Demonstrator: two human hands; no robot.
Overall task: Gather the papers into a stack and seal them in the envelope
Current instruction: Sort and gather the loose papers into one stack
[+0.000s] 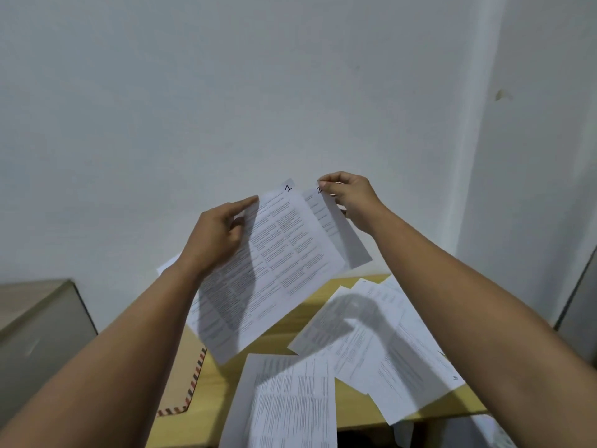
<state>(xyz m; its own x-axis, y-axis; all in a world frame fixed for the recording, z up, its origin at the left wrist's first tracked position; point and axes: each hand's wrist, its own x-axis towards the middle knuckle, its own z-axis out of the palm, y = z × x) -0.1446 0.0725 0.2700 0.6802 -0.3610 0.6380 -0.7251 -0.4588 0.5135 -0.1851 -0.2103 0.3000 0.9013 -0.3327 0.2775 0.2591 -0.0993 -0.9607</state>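
Note:
Raised above the table, my left hand (216,234) grips the left edge of a printed sheet marked 1 (274,253). My right hand (350,198) pinches the top corner of a second sheet marked 2 (336,231), which lies partly behind sheet 1. Several more printed papers lie scattered on the yellow table (290,321): a loose spread at the right (387,337) and one sheet at the front middle (290,402). A tan envelope with a red-and-dark striped border (185,383) lies at the table's left, partly under my left forearm.
A white wall rises right behind the table. A beige cabinet (35,318) stands at the left, lower than my hands. A grey object edge (578,312) shows at the far right. One paper hangs over the table's front right edge.

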